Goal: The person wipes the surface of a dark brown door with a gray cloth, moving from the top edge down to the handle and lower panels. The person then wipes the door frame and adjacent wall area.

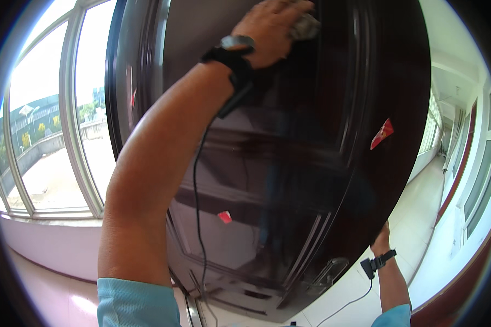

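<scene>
A glossy dark brown panelled door [237,163] fills the middle of the head view. High on its face, my left hand [272,30] presses a crumpled greyish cloth [306,27] against the surface; a black strap with a round device circles that wrist. Low on the right, my right hand [381,239] is at the door's outer edge, its fingers hidden behind the door. A torn red sticker [382,134] clings to the right part of the door, and a smaller red scrap [225,217] is lower down. Near the bottom edge is a metal door handle [329,274].
Tall framed windows [71,114] stand on the left above a low wall [53,241]. A tiled corridor [421,192] runs back on the right, beside a white wall with windows. Thin black cables [196,192] hang from both wrist straps.
</scene>
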Demonstrator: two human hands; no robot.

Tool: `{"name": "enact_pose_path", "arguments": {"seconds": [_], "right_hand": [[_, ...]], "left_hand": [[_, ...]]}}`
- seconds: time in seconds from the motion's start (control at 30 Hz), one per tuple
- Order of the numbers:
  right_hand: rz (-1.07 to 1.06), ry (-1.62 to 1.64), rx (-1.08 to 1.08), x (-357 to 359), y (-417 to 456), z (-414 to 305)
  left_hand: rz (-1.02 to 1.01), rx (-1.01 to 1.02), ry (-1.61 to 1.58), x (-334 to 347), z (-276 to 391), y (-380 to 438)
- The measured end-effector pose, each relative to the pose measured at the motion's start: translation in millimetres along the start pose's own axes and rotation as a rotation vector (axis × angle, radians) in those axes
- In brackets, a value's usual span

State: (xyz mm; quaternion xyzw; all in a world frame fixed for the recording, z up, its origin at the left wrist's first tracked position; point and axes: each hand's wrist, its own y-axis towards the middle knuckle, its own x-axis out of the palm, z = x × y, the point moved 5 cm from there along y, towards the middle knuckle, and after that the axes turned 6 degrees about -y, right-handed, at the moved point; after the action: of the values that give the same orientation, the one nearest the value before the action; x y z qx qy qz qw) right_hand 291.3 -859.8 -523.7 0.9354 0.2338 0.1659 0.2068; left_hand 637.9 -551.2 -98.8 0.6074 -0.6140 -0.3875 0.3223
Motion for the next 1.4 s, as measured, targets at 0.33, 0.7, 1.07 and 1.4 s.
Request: {"name": "enact_pose_path", "arguments": {"seconds": [0.33, 0.7, 1.07, 1.4], "right_hand": [[-0.086, 0.049, -0.072, 30, -12, -13], [-0.075, 0.042, -0.128, 15, -9, -9], [-0.047, 0.040, -0.181, 23, -9, -13], [0.020, -0.049, -0.189, 27, -13, -20]], "left_hand": [[0.245, -0.244, 0.285, -34, -187, 26], [0.512, -1.226, 0.130, -94, -233, -124], [0.335, -0.976, 0.135, -78, -231, -18], [0.150, -0.364, 0.131, 22, -91, 118]]}}
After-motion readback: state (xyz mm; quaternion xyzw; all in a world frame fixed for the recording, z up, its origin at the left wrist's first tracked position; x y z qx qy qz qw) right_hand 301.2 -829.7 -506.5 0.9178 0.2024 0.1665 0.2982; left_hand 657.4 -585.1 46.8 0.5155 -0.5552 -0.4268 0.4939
